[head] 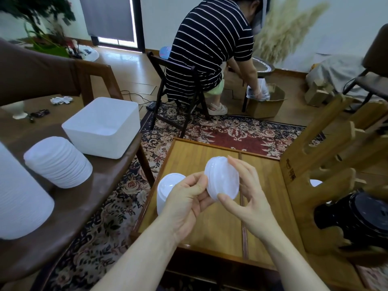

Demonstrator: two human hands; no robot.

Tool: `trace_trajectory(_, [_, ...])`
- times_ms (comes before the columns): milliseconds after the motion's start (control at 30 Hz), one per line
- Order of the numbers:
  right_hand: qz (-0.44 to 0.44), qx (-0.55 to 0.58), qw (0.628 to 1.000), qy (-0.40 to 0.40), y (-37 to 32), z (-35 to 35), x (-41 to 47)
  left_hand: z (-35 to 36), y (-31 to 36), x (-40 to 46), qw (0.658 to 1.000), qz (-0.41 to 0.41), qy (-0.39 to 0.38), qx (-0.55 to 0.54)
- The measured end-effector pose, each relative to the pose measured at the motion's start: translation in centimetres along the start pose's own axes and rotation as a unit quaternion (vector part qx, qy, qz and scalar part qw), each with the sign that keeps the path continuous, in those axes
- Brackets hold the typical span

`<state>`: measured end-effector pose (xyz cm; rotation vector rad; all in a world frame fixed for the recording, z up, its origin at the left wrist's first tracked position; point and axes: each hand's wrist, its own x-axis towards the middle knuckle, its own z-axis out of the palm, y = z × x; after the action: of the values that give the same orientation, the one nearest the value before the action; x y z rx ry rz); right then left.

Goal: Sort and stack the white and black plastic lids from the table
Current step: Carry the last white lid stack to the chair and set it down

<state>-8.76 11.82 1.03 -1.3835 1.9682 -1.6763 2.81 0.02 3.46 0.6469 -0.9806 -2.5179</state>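
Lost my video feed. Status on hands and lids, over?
Both hands, left and right, hold white lids above wooden tray. White stack beneath left hand. Black lids at right. Nothing blocking.

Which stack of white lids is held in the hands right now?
The small stack over the wooden tray, gripped by both hands. The other stacks rest untouched.
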Motion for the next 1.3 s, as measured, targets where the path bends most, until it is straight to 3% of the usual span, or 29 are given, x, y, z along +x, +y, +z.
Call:
trace_trajectory(233, [0.055, 0.017, 0.997, 0.061, 0.2, 1.2, -1.0, 0.2, -0.3, -0.2, 0.996, 0.017, 0.013, 0.089])
trace_trajectory(367, [0.102, 0.029, 0.994, 0.009, 0.0, 0.3, -0.9, 0.0, -0.5, -0.5, 0.994, -0.006, -0.005, 0.11])
trace_trajectory(500, [0.134, 0.05, 0.989, -0.042, 0.4, -0.2, -0.9, -1.1, 0.3, -1.6, 0.984, -0.015, -0.07, 0.16])
trace_trajectory(533, [0.137, 0.047, 0.989, -0.043, 0.3, -0.2, -0.9, -1.7, 0.7, -1.8, 0.982, 0.014, -0.06, 0.176])
trace_trajectory(600, [0.149, 0.04, 0.987, -0.037, 0.4, -0.6, -0.5, -4.0, 1.6, -2.0, 0.968, 0.124, 0.046, 0.213])
trace_trajectory(667, [0.176, 0.031, 0.983, -0.048, 0.6, -1.0, 0.4, -7.6, 2.1, -1.5, 0.92, 0.231, 0.163, 0.272])
trace_trajectory(700, [0.187, 0.012, 0.98, -0.066, 0.7, -1.1, 0.9, -9.5, 2.0, -1.1, 0.9, 0.244, 0.186, 0.311])
trace_trajectory(800, [0.193, -0.07, 0.97, -0.134, 1.2, 0.2, 2.7, -13.7, 0.4, 0.7, 0.899, 0.159, 0.125, 0.389])
trace_trajectory(933, [0.15, -0.111, 0.96, -0.208, 1.3, 4.5, 5.8, -15.2, -2.0, 3.2, 0.914, 0.074, 0.038, 0.396])
trace_trajectory(1200, [0.142, -0.206, 0.886, -0.391, 2.0, 7.9, 9.5, -16.2, -3.2, 4.7, 0.918, 0.096, 0.058, 0.381])
trace_trajectory(1300, [0.138, -0.23, 0.88, -0.393, 1.9, 8.2, 9.4, -16.4, -3.4, 4.9, 0.918, 0.11, 0.056, 0.378])
